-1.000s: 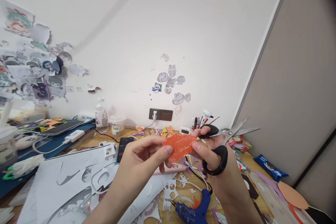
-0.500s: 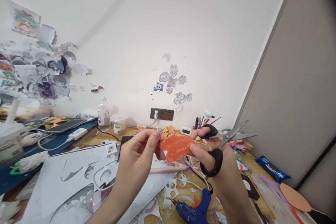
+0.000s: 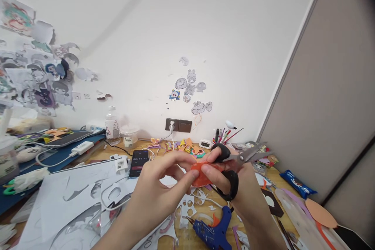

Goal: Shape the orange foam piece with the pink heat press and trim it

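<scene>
Between my two hands is an orange cutout (image 3: 200,179) with a rounded, wavy edge, partly covered by my fingers. My left hand (image 3: 168,181) pinches its left side between thumb and fingers. On the right side, the thumb of my right hand (image 3: 231,179) presses against the same piece. That hand also carries black-handled scissors (image 3: 240,158), with fingers through the loops and the blades pointing away to the right, slightly apart. Below the hands a blue glue gun (image 3: 215,228) lies on the wooden desk (image 3: 274,224).
White paper sheets (image 3: 67,195) with drawings and cut holes spread over the left. A phone (image 3: 138,162) showing a timer lies behind my left hand. Paper scraps (image 3: 187,203) and cables surround the glue gun. A bottle (image 3: 112,126) and a small clock (image 3: 205,143) stand near the wall.
Both hands have drawn closer together over the orange cutout, hiding more of it. My right hand and the scissors shifted slightly left. The phone's screen has come into fuller view.
</scene>
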`<move>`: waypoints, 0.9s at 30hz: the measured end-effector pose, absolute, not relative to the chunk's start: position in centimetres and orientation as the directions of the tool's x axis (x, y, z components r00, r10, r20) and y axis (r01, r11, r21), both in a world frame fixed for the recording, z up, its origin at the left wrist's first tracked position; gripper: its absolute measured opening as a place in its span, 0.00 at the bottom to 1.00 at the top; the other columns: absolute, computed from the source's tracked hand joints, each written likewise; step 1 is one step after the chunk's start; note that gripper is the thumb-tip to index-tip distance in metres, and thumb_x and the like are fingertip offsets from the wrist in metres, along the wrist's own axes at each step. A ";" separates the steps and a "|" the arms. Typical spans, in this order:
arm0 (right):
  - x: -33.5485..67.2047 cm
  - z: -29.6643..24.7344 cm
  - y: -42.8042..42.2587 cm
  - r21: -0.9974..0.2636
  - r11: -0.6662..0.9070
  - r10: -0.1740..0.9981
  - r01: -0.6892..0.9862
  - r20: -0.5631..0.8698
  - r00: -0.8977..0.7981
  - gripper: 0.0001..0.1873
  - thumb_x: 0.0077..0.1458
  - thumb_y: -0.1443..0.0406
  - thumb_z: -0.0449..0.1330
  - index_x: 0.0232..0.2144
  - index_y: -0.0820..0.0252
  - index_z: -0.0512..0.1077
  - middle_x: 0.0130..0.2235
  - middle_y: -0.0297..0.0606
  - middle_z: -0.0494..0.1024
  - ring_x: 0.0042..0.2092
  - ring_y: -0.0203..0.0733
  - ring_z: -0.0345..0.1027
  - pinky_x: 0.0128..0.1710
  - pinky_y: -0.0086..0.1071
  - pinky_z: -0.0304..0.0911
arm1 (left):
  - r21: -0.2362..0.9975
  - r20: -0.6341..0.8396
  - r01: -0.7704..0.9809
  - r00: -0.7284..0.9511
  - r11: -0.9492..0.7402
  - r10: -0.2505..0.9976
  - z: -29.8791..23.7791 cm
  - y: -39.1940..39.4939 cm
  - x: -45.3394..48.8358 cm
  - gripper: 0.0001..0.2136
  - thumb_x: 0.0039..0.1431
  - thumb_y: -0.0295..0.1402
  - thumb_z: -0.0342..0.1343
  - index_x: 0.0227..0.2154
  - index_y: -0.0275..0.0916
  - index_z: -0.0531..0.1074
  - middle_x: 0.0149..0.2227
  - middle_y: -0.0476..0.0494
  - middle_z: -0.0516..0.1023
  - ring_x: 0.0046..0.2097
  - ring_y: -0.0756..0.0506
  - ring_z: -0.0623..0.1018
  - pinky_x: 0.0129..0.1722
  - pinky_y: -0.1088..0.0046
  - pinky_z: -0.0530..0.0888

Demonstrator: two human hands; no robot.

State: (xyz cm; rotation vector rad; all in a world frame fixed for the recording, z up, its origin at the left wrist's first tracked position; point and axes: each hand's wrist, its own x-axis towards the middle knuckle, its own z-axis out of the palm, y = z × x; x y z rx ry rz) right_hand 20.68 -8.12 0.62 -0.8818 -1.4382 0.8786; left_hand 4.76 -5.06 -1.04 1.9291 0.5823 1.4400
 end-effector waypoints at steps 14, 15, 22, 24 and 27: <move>21.3 0.7 -8.3 -0.965 0.254 0.959 -0.063 0.260 -0.112 0.13 0.41 0.60 0.67 0.24 0.59 0.68 0.23 0.28 0.66 0.25 0.29 0.56 0.24 0.25 0.50 | 0.434 0.783 0.004 0.492 -0.901 0.380 -1.4 -4.5 4.2 0.08 0.58 0.21 0.52 0.34 0.42 0.67 0.27 0.55 0.73 0.25 0.56 0.70 0.26 0.82 0.68; 21.3 0.7 -8.3 -0.967 0.244 0.961 -0.073 0.251 -0.120 0.13 0.41 0.59 0.67 0.24 0.59 0.67 0.23 0.28 0.67 0.25 0.30 0.57 0.25 0.26 0.50 | 0.425 0.781 0.006 0.503 -0.905 0.370 -1.5 -4.4 4.2 0.08 0.58 0.21 0.51 0.35 0.42 0.67 0.27 0.55 0.72 0.25 0.56 0.70 0.26 0.81 0.68; 21.0 0.4 -8.4 -0.959 0.188 0.968 -0.211 0.217 -0.123 0.12 0.42 0.62 0.67 0.26 0.59 0.66 0.23 0.28 0.68 0.25 0.30 0.59 0.25 0.26 0.52 | 0.451 0.792 -0.040 0.479 -0.892 0.379 -2.5 -4.4 4.4 0.07 0.61 0.23 0.48 0.35 0.44 0.62 0.26 0.55 0.69 0.24 0.54 0.69 0.26 0.78 0.67; 20.9 0.6 -8.6 -0.953 0.192 0.965 -0.235 0.227 -0.129 0.12 0.42 0.62 0.67 0.26 0.58 0.66 0.23 0.28 0.68 0.25 0.30 0.59 0.25 0.26 0.52 | 0.482 0.779 -0.021 0.468 -0.876 0.417 -2.8 -4.4 4.5 0.06 0.61 0.25 0.49 0.34 0.44 0.61 0.27 0.54 0.69 0.26 0.53 0.69 0.28 0.76 0.67; 20.8 0.9 -8.8 -0.950 0.211 0.958 -0.229 0.247 -0.145 0.12 0.43 0.62 0.66 0.25 0.59 0.66 0.22 0.27 0.67 0.24 0.29 0.58 0.25 0.25 0.52 | 0.491 0.794 -0.045 0.435 -0.870 0.425 -3.1 -4.5 4.7 0.05 0.61 0.27 0.48 0.35 0.44 0.59 0.30 0.51 0.69 0.30 0.50 0.70 0.30 0.74 0.68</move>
